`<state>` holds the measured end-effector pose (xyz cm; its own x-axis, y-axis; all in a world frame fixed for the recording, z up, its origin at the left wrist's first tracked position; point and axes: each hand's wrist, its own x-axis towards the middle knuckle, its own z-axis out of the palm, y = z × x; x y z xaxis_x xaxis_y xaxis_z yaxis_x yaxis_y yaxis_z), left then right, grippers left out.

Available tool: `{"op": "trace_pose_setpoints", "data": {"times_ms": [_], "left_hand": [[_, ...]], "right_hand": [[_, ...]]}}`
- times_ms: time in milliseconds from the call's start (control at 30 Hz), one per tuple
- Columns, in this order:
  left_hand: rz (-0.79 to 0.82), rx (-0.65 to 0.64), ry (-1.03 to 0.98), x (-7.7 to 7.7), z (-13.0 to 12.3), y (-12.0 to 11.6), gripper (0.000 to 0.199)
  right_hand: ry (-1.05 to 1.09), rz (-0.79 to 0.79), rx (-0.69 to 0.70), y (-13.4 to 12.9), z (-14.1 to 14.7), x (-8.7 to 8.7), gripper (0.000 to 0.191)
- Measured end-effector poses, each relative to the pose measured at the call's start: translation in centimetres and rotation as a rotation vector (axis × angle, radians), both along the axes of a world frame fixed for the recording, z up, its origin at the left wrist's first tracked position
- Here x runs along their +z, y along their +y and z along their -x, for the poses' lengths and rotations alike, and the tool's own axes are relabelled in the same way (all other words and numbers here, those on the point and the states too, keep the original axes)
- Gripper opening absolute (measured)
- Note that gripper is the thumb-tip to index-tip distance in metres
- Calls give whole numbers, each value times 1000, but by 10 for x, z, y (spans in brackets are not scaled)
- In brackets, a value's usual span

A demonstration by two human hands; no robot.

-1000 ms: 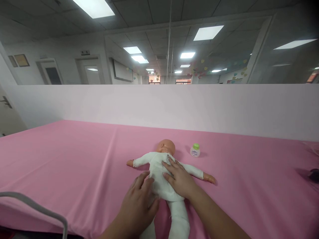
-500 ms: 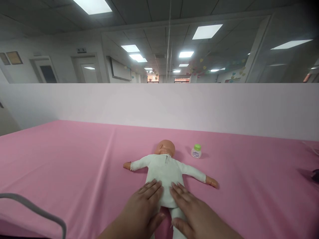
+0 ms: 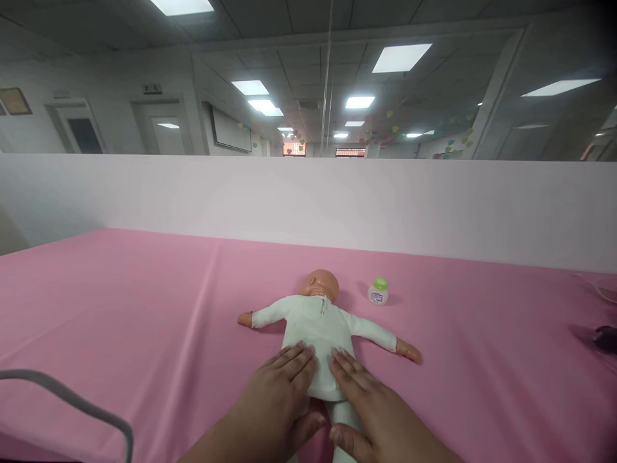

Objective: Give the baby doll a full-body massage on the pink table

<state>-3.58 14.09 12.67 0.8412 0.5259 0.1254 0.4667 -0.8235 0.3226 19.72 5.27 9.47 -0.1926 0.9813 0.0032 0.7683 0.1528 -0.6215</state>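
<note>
A baby doll (image 3: pixel 315 321) in white cloth lies face down on a pink sheet (image 3: pixel 144 308), its head away from me and its arms spread. My left hand (image 3: pixel 277 399) rests flat on the left side of the doll's lower back, fingers stretched out. On the right side, my right hand (image 3: pixel 369 405) lies the same way, fingers extended and pressed to the cloth. Both thumbs point inward near the doll's legs, which the hands partly cover. Neither hand grips anything.
A small clear bottle with a green cap (image 3: pixel 378 292) stands right of the doll's head. A grey cable or tube (image 3: pixel 72 400) curves at the lower left. A dark object (image 3: pixel 605 339) lies at the right edge. Behind the sheet rises a white wall (image 3: pixel 308 199) with glass above.
Both hands have slid slightly up the doll's back, away from me. The camera view has shifted a little; the doll and bottle stay in place.
</note>
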Motion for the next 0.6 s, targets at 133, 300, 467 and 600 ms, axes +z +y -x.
{"op": "trace_pose_setpoints", "data": {"times_ms": [133,300,467,600], "left_hand": [[-12,17,24,12,-14,4,72],[9,-17,97,10,-21,7,75],[7,-19,55,10,-19,9,73],[-46,-39,74,14,-20,18,79]], "right_hand": [[-22,78,-48,4,2,12,83],[-11,82,-16,9,6,5,84],[-49,91,-27,9,4,5,83],[-77,18,-39,15,-3,12,83]]}}
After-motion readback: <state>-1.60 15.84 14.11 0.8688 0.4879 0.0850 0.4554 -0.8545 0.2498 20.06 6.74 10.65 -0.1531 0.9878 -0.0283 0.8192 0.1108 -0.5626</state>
